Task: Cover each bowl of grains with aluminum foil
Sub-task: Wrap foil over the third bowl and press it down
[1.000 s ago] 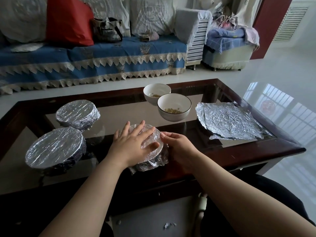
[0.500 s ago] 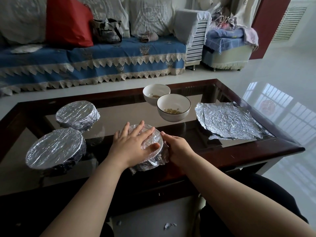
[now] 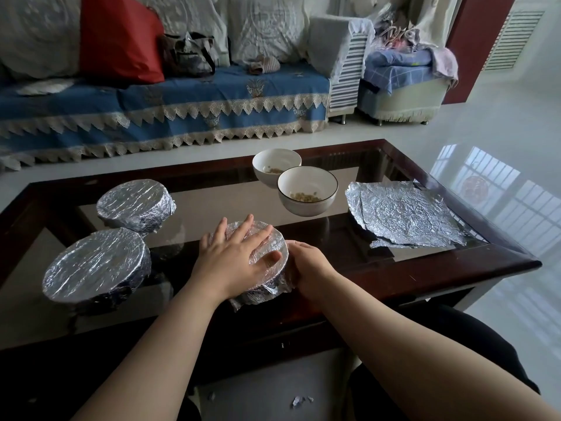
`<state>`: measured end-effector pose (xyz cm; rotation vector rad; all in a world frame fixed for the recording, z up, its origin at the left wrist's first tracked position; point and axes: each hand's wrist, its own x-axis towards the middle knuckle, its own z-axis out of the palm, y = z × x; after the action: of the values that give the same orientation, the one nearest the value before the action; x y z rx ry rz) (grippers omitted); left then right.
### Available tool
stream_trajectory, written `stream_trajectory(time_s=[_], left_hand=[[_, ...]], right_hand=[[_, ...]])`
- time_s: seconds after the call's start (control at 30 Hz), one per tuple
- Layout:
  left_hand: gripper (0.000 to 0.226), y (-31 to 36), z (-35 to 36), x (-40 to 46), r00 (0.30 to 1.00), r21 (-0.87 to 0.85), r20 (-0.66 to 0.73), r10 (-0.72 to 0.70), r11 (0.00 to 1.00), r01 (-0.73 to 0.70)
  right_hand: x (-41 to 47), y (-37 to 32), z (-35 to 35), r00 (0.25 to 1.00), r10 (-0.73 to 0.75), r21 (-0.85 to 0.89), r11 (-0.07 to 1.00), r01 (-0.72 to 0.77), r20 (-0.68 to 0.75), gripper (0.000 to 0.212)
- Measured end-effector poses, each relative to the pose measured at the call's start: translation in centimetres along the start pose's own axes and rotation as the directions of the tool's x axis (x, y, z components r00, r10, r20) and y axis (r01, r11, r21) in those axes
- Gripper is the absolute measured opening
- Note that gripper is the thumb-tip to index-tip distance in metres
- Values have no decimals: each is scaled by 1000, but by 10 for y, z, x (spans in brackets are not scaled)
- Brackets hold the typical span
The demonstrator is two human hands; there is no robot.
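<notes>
On the glass coffee table (image 3: 455, 259) by the sofa, barely anything's moved in the last second: the foil-wrapped bowl (image 3: 274, 249) at the near edge still has the left hand (image 3: 235, 258) flat on top, while the right hand (image 3: 308, 264) looks curled against its side, crimping foil I think, with two open bowls (image 3: 306, 189) waiting.

No text, label, brand, number or sign can be read anywhere in the view.
</notes>
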<state>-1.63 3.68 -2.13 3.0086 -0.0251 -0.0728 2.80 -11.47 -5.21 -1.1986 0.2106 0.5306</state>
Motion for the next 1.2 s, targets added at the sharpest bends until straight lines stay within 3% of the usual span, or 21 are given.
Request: stream_trajectory(time_s=[0.1,0.2,0.33,0.4,0.5,0.6,0.8,1.03,1.2], left_hand=[[81,2,-1,-2,1000,-14,0,-13,1000,13],[57,6,-2,-5,998,-25,-1,-62,998,62],[53,12,0,-7,992,-45,-9,-127,991,127],[52,12,0,-7,990,-53,-11,-142,989,141],[52,13,0,-8,989,-55,-12,-146,988,145],[52,14,-1,-8,989,-52,-15,-148,988,147],[52,14,1,-7,987,-39,-30,-155,987,154],[52,14,3,-7,985,-39,-47,-168,985,166],[52,14,3,-6,984,-41,-51,-169,985,167]], right_hand=[[4,5,-1,996,-55,-129,991,46,-68,19],[8,2,-7,982,-122,-237,968,84,-147,45],[-5,-13,-18,996,-76,-186,979,84,49,53],[-8,-9,-23,982,-108,-163,978,133,154,47],[-10,1,-26,970,-144,-91,982,165,198,25],[-10,5,-25,963,-208,-44,975,218,169,11],[-9,19,-18,976,-211,-29,977,212,51,38],[-10,23,-10,972,-208,-41,978,205,-106,30],[-8,23,-5,980,-144,35,988,150,-139,25]])
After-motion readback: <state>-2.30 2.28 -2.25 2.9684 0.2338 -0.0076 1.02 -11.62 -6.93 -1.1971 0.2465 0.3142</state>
